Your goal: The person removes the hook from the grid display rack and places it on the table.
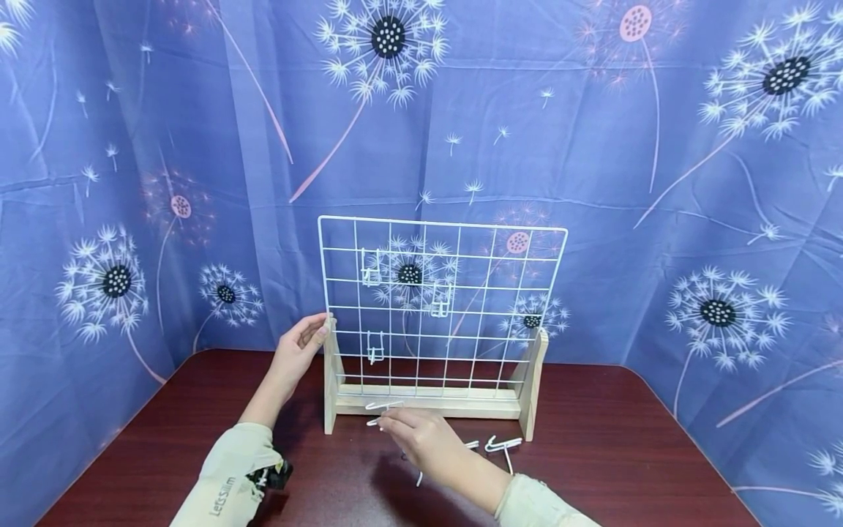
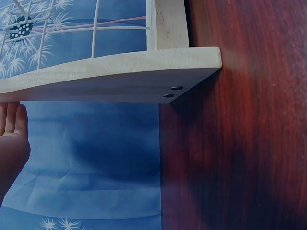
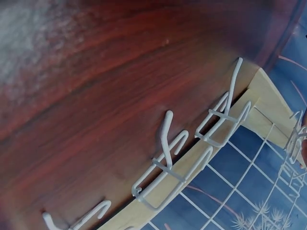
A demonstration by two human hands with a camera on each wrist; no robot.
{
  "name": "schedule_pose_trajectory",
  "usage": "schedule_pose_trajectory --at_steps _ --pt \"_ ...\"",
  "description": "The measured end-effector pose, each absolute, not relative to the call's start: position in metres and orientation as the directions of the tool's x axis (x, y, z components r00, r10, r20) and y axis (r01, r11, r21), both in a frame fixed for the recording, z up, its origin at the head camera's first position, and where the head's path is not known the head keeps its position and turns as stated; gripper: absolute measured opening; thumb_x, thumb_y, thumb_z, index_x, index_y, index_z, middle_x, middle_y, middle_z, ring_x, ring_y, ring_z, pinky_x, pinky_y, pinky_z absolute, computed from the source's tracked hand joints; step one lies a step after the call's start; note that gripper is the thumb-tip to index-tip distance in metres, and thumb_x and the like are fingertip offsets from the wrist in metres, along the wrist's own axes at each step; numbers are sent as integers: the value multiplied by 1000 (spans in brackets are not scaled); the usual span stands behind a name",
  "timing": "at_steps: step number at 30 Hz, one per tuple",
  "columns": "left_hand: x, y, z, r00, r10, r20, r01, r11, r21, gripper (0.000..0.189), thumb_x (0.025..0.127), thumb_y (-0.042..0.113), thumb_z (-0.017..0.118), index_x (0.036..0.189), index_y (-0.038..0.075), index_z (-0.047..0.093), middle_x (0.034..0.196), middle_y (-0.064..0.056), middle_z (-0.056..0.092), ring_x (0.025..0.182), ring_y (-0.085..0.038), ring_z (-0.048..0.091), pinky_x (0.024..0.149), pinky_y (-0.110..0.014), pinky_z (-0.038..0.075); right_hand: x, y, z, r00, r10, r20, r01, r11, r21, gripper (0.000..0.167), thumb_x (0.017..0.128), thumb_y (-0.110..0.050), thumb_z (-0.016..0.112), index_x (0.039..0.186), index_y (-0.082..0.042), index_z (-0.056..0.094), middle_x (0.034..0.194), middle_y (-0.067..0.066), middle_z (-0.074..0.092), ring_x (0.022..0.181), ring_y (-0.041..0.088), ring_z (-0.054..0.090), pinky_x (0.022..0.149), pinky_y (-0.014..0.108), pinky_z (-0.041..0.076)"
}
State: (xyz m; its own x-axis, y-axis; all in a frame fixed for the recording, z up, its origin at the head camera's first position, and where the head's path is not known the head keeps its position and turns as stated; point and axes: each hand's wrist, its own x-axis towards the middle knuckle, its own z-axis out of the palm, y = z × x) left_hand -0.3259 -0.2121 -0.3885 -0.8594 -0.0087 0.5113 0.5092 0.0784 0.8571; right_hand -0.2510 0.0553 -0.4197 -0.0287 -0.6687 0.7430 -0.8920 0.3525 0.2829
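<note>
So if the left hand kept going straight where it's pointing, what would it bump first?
The stand's left wooden upright: the left hand seems to have its fingertips against it. The white wire grid probably comes after, though depth is hard to judge.

A creased blue curtain (image 1: 606,293) hangs at the far side, left and right, printed with white and pink dandelions (image 1: 387,36). In front of it I see a reddish-brown table (image 1: 612,454), far corners rounded.

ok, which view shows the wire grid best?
Head: the wire grid faces the camera, nearly whole. Left wrist catches just a cropped section beyond the wooden leg; right wrist shows a slanted section, cropped too.
</note>
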Motion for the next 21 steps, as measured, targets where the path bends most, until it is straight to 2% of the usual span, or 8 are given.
schedule_pose_trajectory --at_steps 5,7,10,12,14,17,21 --pt "-326 -212 -388 -858 -13 513 511 78 856 40 98 16 57 129 -10 52 121 -10 62 107 2 57 93 -13 45 -249 52 -424 -71 -673 736 -891 375 257 13 91 -7 61 99 -6 71 97 1 69 90 12 67 85 20 53" --pt "-326 -212 -388 -857 -9 516 513 82 854 40 98 15 57 129 -10 51 122 -13 62 107 3 57 93 -13 45 -248 50 -425 -106 -678 728 -890 392 235 13 90 -7 63 99 -7 71 96 1 69 89 12 67 84 20 53" --pt "-320 -211 -382 -859 0 513 511 83 856 39 99 12 55 129 -10 51 126 -23 58 106 3 56 92 -12 45 -246 47 -426 -164 -680 714 -888 417 193 13 87 -7 65 99 -7 72 95 0 69 88 12 67 83 20 53" --pt "-320 -211 -382 -857 6 515 514 91 853 38 99 12 55 130 -9 51 127 -28 55 106 3 56 92 -12 45 -246 46 -426 -166 -685 710 -880 428 207 13 86 -8 67 98 -7 72 94 -1 69 87 11 67 84 20 53" --pt "-320 -211 -382 -860 4 510 508 95 856 38 99 13 55 130 -8 52 127 -27 55 105 3 57 92 -12 45 -246 45 -426 -159 -686 710 -875 431 221 14 84 -8 69 98 -7 72 93 -1 69 86 10 67 83 18 53" --pt "-326 -213 -387 -858 -3 514 511 100 854 39 99 16 56 130 -7 52 125 -21 59 106 3 57 92 -13 45 -247 43 -429 -143 -693 707 -863 437 254 15 82 -8 72 97 -7 72 91 -1 70 85 9 67 83 17 52" --pt "-326 -213 -388 -858 -3 513 511 82 855 39 98 15 57 129 -8 52 123 -16 61 106 2 58 93 -14 46 -248 41 -433 -162 -703 693 -851 455 262 16 80 -10 74 96 -7 73 89 -2 70 83 8 67 81 16 52"
